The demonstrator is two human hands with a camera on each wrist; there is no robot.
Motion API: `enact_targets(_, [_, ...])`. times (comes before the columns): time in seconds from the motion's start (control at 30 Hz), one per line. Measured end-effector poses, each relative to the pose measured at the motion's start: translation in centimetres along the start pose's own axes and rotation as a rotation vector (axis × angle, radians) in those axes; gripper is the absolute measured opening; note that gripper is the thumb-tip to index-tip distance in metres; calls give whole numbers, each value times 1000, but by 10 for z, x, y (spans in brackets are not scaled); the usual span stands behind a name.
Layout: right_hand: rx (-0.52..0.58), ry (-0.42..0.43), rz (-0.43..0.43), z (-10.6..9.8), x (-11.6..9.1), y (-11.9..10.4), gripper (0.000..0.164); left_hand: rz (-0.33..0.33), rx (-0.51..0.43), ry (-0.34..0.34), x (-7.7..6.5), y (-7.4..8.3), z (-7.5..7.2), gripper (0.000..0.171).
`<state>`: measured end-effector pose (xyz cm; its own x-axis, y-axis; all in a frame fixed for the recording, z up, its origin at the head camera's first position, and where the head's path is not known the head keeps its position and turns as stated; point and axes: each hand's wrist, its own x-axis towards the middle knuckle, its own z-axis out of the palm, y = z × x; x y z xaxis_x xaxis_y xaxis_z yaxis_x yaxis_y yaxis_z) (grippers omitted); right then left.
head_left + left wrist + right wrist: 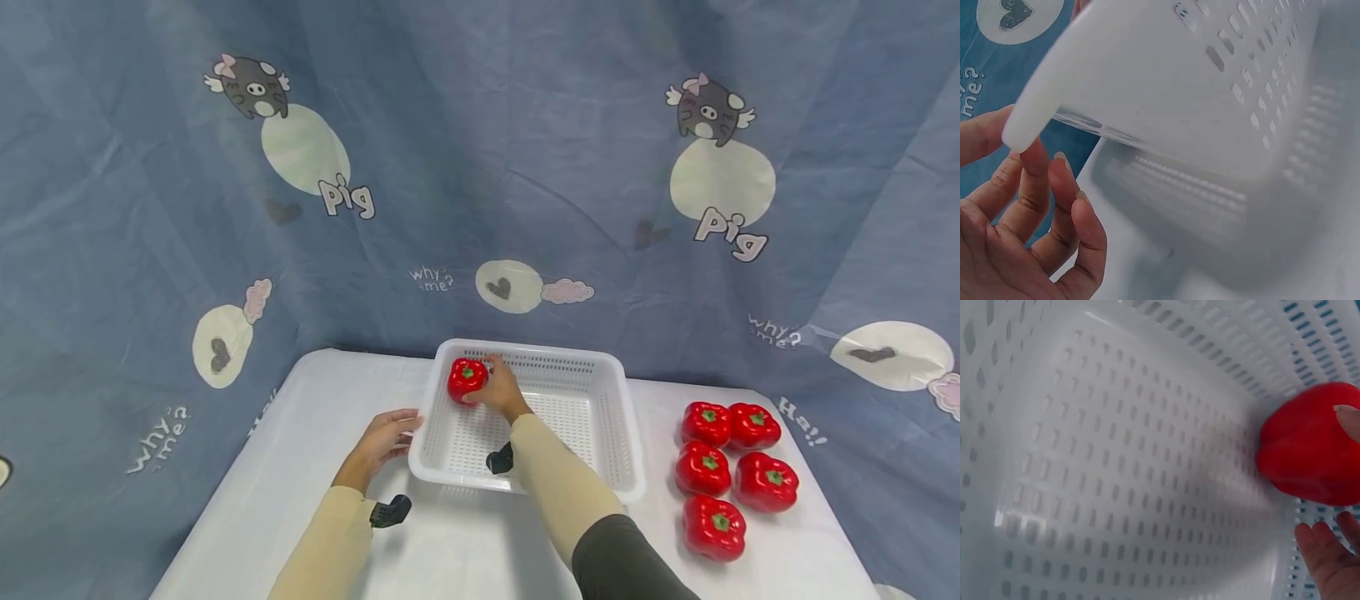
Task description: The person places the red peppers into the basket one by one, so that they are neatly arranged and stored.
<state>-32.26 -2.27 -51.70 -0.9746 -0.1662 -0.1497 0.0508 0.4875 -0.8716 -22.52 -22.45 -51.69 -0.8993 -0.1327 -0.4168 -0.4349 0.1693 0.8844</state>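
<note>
A white plastic basket [525, 481] with slotted walls and floor stands on the table. One red bell pepper [467, 380] is inside it, in the far left corner. My right hand [501, 392] reaches into the basket beside this pepper. In the right wrist view the thumb [1349, 422] lies against the pepper [1313, 447], while the visible fingers [1322, 550] stand apart from it. My left hand [382, 442] is at the basket's left side. Its fingertips hold the rim [1029, 115], with the other fingers curled beneath in the left wrist view.
On the table [322, 400] at the right lie several red bell peppers [703, 468], grouped close together. A blue curtain [450, 167] printed with pigs and hearts hangs behind and around the table. The basket's far rim is close to the curtain.
</note>
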Motion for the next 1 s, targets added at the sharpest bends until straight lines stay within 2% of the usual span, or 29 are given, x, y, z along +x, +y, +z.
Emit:
enact_targets(0.23, [23, -17, -6, -23, -11, 5, 82, 4, 16, -6, -1, 0, 6, 43])
enact_targets(0.53, [71, -57, 13, -49, -29, 3, 84, 14, 41, -20, -4, 4, -1, 47])
enact_targets(0.73, [104, -81, -12, -70, -44, 8, 83, 3, 58, -29, -3, 6, -4, 47])
enact_targets(1.0, [84, -77, -89, -94, -66, 24, 77, -1, 71, -41, 0, 3, -1, 48])
